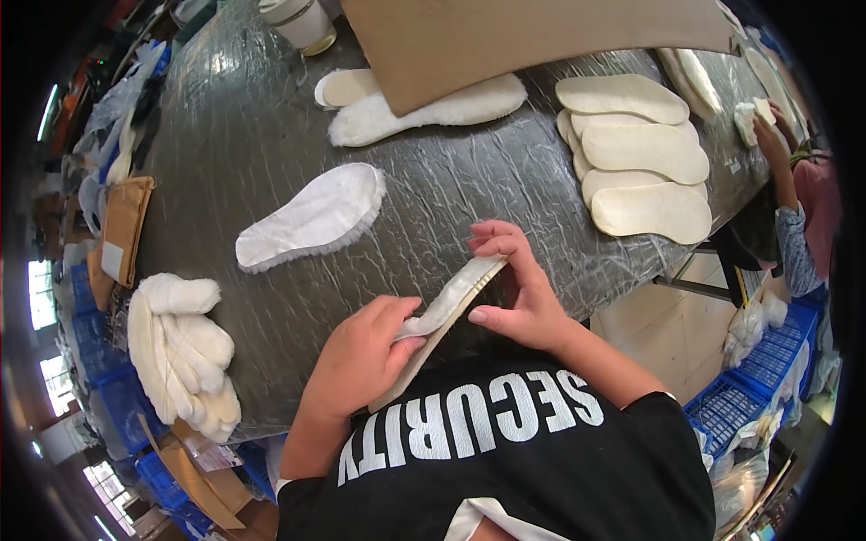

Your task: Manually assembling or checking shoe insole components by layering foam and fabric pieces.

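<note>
Insole (451, 302), one: I judge it light, pliant, soft-faced; best held by its rims. Location: near edge of the table (289, 316), left hand (365, 347) pinching its side, right hand (525, 298) grasping its far end.

The left hand (365, 352) grips the near part of a layered insole (451, 300), white over beige, between thumb and fingers. The right hand (528, 298) curls its fingers over the far end, its thumb just beside the edge. Beyond the left hand, 1 white furry-edged insole (311, 216) lies on the dark counter (469, 185); left of that hand sits a fluffy pile (185, 356). Beyond the right hand lie overlapping cream insoles (645, 153). Farther out from both hands, a brown sheet (541, 32) partly covers 1 fleecy insole (451, 110). Well right of the right hand are a co-worker's hand (771, 142) and, lower, blue crates (758, 365).
</note>
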{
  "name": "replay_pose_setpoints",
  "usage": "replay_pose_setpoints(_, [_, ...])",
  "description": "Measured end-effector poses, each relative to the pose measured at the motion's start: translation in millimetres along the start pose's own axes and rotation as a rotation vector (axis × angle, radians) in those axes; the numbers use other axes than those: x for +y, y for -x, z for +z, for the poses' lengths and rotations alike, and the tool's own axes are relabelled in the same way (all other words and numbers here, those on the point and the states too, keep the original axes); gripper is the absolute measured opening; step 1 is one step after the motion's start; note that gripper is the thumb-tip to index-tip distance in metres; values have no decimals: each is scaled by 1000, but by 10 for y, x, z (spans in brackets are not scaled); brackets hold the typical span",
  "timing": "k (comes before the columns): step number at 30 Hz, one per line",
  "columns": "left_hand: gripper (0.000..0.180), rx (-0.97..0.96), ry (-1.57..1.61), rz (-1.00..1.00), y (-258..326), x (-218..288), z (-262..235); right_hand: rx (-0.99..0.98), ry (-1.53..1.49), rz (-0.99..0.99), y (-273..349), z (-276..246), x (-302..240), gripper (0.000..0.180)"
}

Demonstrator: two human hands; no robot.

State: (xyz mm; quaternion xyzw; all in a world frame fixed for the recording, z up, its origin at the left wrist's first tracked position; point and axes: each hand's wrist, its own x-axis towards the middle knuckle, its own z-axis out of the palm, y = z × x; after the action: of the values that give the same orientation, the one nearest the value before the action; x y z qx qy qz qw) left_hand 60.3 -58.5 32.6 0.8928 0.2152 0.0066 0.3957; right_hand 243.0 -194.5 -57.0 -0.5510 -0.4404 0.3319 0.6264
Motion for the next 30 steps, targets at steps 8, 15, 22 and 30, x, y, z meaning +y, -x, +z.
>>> replay_pose_setpoints(8, [23,114,-72,223,-178,55,124,120,-91,85,32,137,-8,49])
replay_pose_setpoints(15, [10,122,869,-489,-138,-238,311,74,-16,7,43,102,-11,53])
replay_pose_setpoints(22, [27,82,645,-127,-120,-59,67,40,34,22,14,83,-37,59])
replay_pose_setpoints(30, [27,189,91,133,-351,164,85,74,-2,27,23,139,-72,60])
